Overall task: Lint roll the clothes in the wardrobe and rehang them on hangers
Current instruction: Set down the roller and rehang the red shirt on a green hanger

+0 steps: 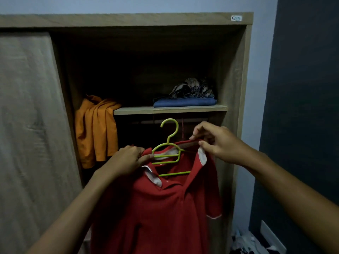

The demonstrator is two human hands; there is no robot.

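Now red polo shirt (165, 208) sits at 6 o'clock before the wardrobe (236, 88), draped on green hanger (169, 143). Left hand (128, 158) grip pinches collar at hanger's 9 o'clock. Right hand (216, 142) grip pinches shoulder fabric at 3, likely spreading the neck to seat it. Hook not yet hung.

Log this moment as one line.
step: fitting red polo shirt onto green plastic hanger | left hand: grips shirt shoulder | right hand: pinches shirt's upper edge

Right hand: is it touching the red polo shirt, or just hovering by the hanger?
Touching. The head view shows the right hand pinching the red polo shirt at its collar edge.
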